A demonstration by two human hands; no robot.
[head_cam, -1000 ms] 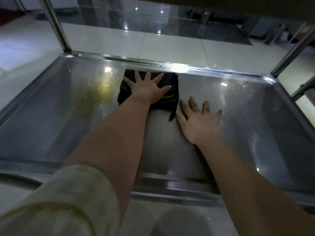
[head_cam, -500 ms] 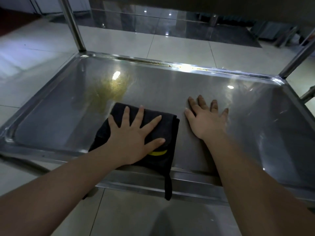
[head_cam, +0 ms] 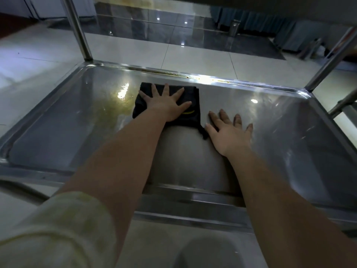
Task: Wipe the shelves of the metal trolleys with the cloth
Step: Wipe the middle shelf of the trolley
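A folded black cloth with a small yellow mark lies on the low steel trolley shelf, close to its far rim. My left hand presses flat on the cloth with fingers spread. My right hand rests flat on the bare metal just right of the cloth's hanging corner, holding nothing. A yellowish smear stains the shelf left of the cloth.
Upright steel posts rise at the far left corner and far right corner. The shelf above overhangs the top of the view. Glossy white floor tiles surround the trolley. Dark draped furniture stands far back.
My left hand has pushed the cloth from the near edge of the shelf back up to the far rim. My right hand has stayed planted on the metal.
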